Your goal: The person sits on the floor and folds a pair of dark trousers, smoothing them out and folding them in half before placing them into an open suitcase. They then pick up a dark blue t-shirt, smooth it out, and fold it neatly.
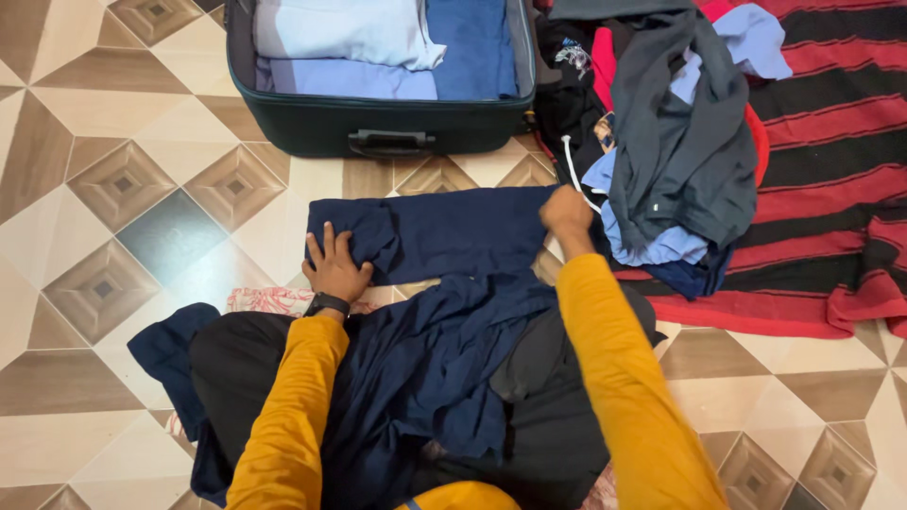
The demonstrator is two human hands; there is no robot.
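One navy garment (444, 231) lies part folded across the tiled floor (113, 189), its folded band running left to right just in front of the person's knees, while the rest of the cloth drapes back over the lap. Two hands work it. The left hand (335, 267) lies flat with fingers spread, pressing down the left end of the band; a dark wristwatch (327, 304) sits on that wrist. The right hand (565, 210) is closed, pinching the band's right end at its upper corner. Both sleeves are mustard yellow.

One dark green suitcase (378, 123) stands open just beyond the garment, a narrow strip of bare tile between them; its handle faces the person. Inside it, at least three folded pieces show: one white, one pale blue, one deeper blue. One loose heap of clothes (671, 142) sits to the right, touching the right hand's end of the garment and spilling onto one red and black striped blanket (831, 189). The widest open floor lies to the left of the garment and suitcase; the right side is crowded by the heap and blanket.
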